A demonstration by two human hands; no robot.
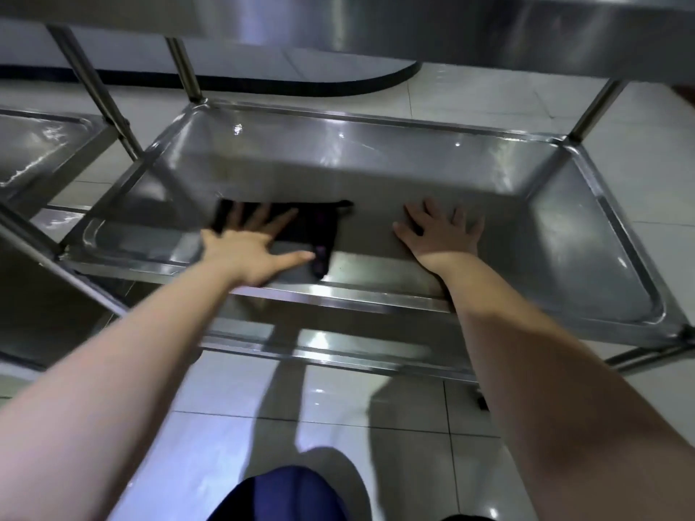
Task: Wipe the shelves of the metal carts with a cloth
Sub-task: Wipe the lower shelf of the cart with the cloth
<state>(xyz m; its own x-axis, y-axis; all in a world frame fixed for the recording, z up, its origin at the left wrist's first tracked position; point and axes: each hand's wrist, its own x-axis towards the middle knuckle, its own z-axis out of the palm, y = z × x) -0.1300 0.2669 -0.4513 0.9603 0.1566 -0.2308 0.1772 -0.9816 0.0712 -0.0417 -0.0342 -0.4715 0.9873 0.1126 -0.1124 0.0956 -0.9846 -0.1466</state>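
**Fig. 1. Wiping a cart shelf, head view.** I am pressing my left hand [248, 246] flat on the dark cloth [319, 227], with the fingers straight and spread. Nothing is being gripped; the cloth is only being pinned under the palm and fingers. I am laying my right hand [440, 235] flat and spread on the bare steel of the shelf [376, 163]. It is near the cloth but apart from it and is holding nothing, and I judge it to be bracing my weight.

The cloth is lying on the left-centre part of this shelf, toward the near rim, with one narrow end trailing toward the rim just beyond my left thumb. The left hand and the cloth's far edge are blurred, so I cannot tell how the fabric is folded.

*Handling.* I am treating the cloth as light, soft and limp. It is likely to bunch or roll if I push it from one edge. The polished steel is throwing bright glare, so I expect the cloth to slide with little resistance; I cannot tell whether the surface is wet. I judge the best hold to be a flat palm over the cloth's middle, so that it travels as one pad. The fingertips would come into use only for working it into the raised lip and rounded corners.

*Surroundings.* An upper shelf [489, 32] is overhanging the work, a lower shelf [338, 347] is showing beneath, a second cart [37, 144] is standing to the left, and a tiled floor [338, 400] is lying below.
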